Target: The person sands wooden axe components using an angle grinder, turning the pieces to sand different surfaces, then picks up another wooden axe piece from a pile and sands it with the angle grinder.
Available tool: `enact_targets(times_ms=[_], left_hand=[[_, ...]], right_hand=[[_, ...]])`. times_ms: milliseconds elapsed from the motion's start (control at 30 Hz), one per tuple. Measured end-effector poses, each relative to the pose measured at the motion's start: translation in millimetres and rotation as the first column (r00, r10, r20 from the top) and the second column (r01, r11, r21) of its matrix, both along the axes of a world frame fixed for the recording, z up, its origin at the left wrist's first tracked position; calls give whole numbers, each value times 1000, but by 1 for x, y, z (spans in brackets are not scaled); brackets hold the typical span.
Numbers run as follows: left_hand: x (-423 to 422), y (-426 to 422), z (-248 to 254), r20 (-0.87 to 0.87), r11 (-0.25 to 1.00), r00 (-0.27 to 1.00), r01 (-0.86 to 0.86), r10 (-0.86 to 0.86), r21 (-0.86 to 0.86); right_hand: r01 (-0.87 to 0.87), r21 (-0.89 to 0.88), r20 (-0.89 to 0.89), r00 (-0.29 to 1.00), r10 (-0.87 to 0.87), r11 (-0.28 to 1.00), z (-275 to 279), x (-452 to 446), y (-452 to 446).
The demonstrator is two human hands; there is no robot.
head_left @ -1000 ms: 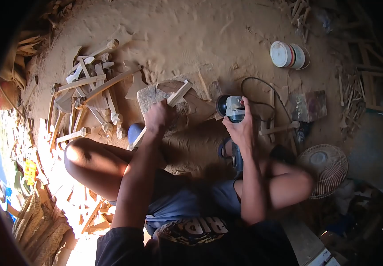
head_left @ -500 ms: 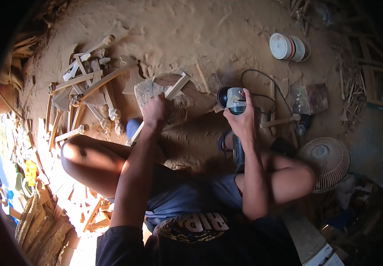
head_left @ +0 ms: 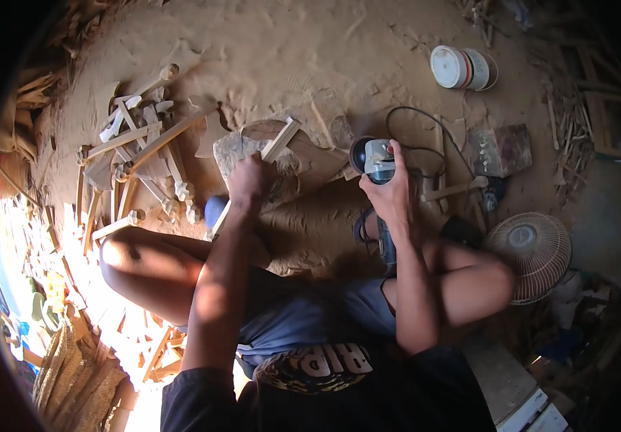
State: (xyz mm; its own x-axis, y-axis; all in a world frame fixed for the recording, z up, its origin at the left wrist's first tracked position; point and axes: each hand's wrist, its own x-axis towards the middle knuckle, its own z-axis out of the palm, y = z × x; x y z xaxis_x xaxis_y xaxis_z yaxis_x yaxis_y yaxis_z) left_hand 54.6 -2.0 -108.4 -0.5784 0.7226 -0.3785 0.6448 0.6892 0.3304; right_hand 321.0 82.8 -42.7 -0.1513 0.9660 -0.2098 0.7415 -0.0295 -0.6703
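Note:
My left hand [head_left: 251, 181] is wrapped around a pale wooden stick [head_left: 282, 140], whose far end rests over a stone-like block [head_left: 235, 155]. The stick's near end comes out below my fist, by my foot. In my right hand [head_left: 390, 191] is an angle grinder [head_left: 379, 160], gripped round its head with one finger stretched up along it. The grinder's dark round disc [head_left: 359, 155] faces left, apart from the stick. A flat brown wooden piece [head_left: 318, 167] lies on the block between the stick and the grinder.
Several carved wooden legs [head_left: 156, 144] are piled at the left. A cable [head_left: 415, 109] loops behind the grinder. At the right are a white bucket [head_left: 461, 68], a stained box [head_left: 501, 150] and a round fan grille [head_left: 528, 258]. A woven sack [head_left: 73, 367] lies lower left.
The whole view has shifted slightly. Both hands keep their holds on the stick and the grinder, with little visible movement between them.

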Motion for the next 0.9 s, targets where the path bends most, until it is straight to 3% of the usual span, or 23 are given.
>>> enact_targets(times_ms=[67,167,267,400,433,567,800,833,900], left_hand=[[2,0,1,-3,1000,1000,-12,12,12],[2,-2,4,-3,999,1000,-23,23,31],[4,1,6,3,1000,1000,-21,21,13],[2,1,6,3,1000,1000,-16,16,11],[2,0,4,0,1000,1000,-17,17,6],[3,-1,2,-2,1000,1000,-18,18,16],[4,-3,3,-30,999,1000,1,0,49],[5,-4,4,-34,999,999,0,1,49],[6,-3,5,-47,999,999,2,0,52]], right_hand=[[-7,-32,141,990,12,999,24,-4,3],[14,2,-148,989,-14,1000,15,-4,-1],[-21,-99,-295,955,-9,995,1,-12,-7],[-4,65,-141,990,13,998,-9,-6,-4],[6,48,18,1000,-7,999,-2,-2,-2],[79,-40,145,987,-72,996,21,2,4],[-5,174,-206,978,41,985,22,-9,-6],[-13,60,-240,970,27,998,25,-12,-7],[-28,40,-274,961,38,999,31,-23,-13]])
